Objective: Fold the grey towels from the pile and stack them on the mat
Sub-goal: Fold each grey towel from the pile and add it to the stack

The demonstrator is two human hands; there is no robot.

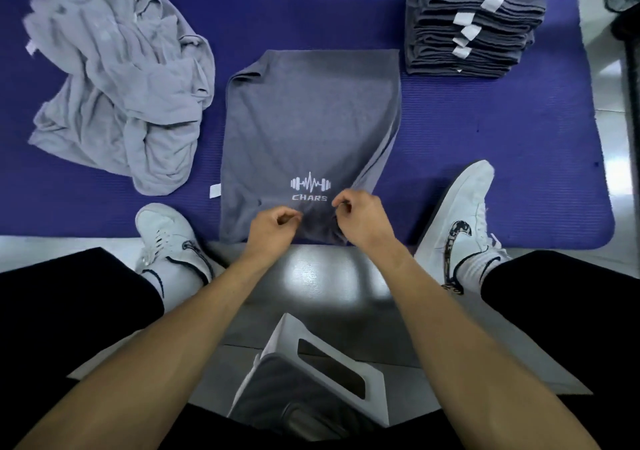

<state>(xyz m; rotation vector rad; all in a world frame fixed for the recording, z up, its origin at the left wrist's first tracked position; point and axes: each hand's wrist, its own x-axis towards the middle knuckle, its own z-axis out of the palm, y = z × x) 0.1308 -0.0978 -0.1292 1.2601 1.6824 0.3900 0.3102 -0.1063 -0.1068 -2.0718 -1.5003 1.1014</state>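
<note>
At far left, the pile of unfolded light grey towels (pixel 121 100) lay crumpled on the purple mat (pixel 485 131), well apart from the folded stack. A small white tag (pixel 30 48) showed at the pile's left edge.

Near the pile, the left shoe (pixel 169 238) rested at the near edge of the mat, partly on the pale floor (pixel 332 276).

At centre, one dark grey towel (pixel 308 124) lay spread flat on the mat, just beside the pile. It bore a white dumbbell logo (pixel 310 183) with the lettering "CHARS" beneath, and a white label (pixel 215 190) projected from its left edge. Its right edge was drawn into a diagonal crease running toward the near end.

The left hand (pixel 273 228) was positioned on the near end of the dark grey towel, fingers curled narrow, pinching the fabric. The right hand (pixel 360 217), just beside it, was likewise curled tight and pinched a raised fold of the same towel close to the logo.

A white bin (pixel 332 373) stood on the floor between the forearms, at the near side.

At right, the right shoe (pixel 464 221) lay tilted across the mat's near edge. At far right, the stack of folded dark grey towels (pixel 474 24) stood on the mat, white labels (pixel 465 32) showing down its near face.
</note>
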